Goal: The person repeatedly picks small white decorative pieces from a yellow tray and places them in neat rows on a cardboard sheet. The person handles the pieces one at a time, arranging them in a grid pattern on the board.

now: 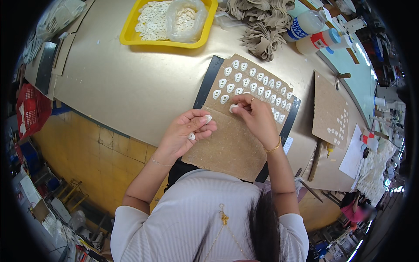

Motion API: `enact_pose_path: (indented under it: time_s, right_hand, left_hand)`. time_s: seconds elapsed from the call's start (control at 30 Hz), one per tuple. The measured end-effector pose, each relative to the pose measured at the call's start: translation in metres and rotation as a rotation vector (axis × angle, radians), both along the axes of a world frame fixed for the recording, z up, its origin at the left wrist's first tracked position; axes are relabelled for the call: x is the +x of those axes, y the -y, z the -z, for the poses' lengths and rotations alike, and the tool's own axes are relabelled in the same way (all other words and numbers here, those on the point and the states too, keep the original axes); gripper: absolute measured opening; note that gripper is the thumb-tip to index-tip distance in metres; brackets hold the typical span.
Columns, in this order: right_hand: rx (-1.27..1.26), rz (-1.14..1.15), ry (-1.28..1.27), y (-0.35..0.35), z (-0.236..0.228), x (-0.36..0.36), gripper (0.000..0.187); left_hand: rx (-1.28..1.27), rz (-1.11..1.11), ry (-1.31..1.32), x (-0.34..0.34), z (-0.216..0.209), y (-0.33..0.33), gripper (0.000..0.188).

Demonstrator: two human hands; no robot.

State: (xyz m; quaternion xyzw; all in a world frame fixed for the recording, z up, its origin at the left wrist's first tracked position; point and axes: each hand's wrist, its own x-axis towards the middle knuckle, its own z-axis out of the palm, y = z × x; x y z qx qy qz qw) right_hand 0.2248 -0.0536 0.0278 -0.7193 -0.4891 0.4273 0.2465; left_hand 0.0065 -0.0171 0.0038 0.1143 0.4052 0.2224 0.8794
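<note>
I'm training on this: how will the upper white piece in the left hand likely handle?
The upper white piece is probably light, being small beside the left hand. It looks stiff, with no visible sag. Pushed, it may slide rather than roll: similar pieces on the brown board look flat.

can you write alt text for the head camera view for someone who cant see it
A person's left hand holds small white pieces, and the right hand holds another piece at a brown board bearing rows of them. Beyond, a yellow tray of similar pieces stands on a table.
</note>
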Motion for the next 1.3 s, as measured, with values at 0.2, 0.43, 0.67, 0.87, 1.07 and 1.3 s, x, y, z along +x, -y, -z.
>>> enact_pose_path:
  time_s: [0.2, 0.43, 0.67, 0.87, 1.07, 1.3]
  right_hand:
    - [0.125, -0.081, 0.13, -0.01, 0.011, -0.001, 0.013]
    - [0.479, -0.103, 0.471, -0.007, 0.02, -0.004, 0.014]
    - [0.087, -0.038, -0.32, 0.012, 0.0, -0.017, 0.023]
    - [0.054, 0.086, -0.267, 0.022, 0.009, -0.01, 0.024]
    - [0.042, 0.047, 0.033, 0.014, 0.007, 0.014, 0.013]
    - [0.354, -0.107, 0.38, 0.007, 0.022, 0.012, 0.013]
  left_hand:
    - [0.023, 0.017, 0.007, -0.003, 0.007, 0.001, 0.011]
    - [0.052, 0.047, 0.018, -0.002, 0.009, 0.001, 0.011]
    - [0.187, 0.146, 0.016, 0.005, 0.009, 0.005, 0.014]
    - [0.143, 0.197, -0.042, 0.006, 0.012, 0.01, 0.016]
    - [-0.199, 0.011, 0.321, 0.003, 0.006, 0.013, 0.021]
    - [-0.223, -0.04, 0.332, 0.014, -0.016, 0.001, 0.046]
